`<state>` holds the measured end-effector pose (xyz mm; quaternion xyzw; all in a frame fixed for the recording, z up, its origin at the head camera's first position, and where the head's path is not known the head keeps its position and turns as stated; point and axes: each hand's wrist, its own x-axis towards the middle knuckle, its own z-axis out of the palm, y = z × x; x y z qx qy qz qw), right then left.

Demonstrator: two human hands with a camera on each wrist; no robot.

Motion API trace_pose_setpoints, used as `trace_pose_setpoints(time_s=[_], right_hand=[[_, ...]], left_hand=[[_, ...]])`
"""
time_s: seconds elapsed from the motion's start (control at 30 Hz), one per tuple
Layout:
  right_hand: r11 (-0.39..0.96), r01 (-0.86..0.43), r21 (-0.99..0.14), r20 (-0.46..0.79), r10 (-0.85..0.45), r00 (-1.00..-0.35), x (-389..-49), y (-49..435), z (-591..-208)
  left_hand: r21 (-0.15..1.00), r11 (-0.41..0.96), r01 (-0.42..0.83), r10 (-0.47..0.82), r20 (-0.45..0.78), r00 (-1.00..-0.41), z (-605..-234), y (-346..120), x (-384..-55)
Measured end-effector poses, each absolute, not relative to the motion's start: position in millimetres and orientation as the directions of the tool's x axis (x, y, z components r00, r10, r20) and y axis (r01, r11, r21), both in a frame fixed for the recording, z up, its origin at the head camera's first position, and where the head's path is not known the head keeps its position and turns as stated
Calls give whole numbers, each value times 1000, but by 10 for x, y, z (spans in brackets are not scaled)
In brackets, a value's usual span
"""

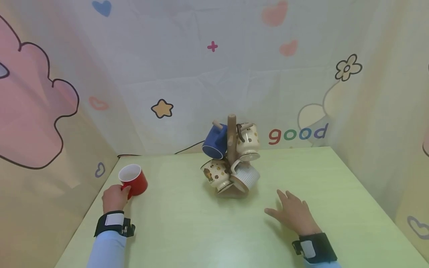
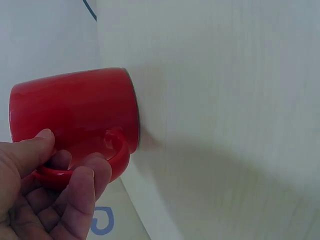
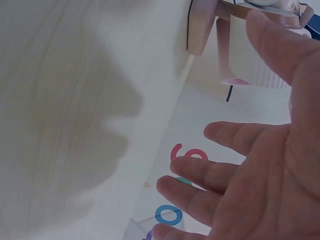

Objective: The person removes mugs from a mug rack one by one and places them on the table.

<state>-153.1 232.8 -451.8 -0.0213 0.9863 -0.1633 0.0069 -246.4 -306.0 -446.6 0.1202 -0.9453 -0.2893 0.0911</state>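
Observation:
At the table's left side stands a red mug (image 1: 136, 185) with a white inside, upright. My left hand (image 1: 115, 198) grips its handle; in the left wrist view the thumb and curled fingers close round the red handle (image 2: 119, 159). The mug's base looks to be on the table or very near it. My right hand (image 1: 295, 214) is over the right part of the table, fingers spread and palm bare in the right wrist view. Nearest to it is a white ribbed mug (image 1: 246, 176) hanging low on a wooden mug rack (image 1: 231, 128).
Also on the rack hang a blue mug (image 1: 214, 143) and two cream patterned mugs, one upper right (image 1: 248, 141) and one lower left (image 1: 217, 174). The rack stands toward the back of the pale table (image 1: 174, 223). A printed cloth (image 1: 187, 74) encloses the back and sides.

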Motion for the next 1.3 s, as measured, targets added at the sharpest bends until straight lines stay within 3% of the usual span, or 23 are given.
trace_pose_setpoints(time_s=[1.3], right_hand=[[947,-56,-316,-6,-61,-998,-1559,2301,-4538]], left_hand=[[561,799,-217,-289,42,-956,-4466,-3000,-2520]])
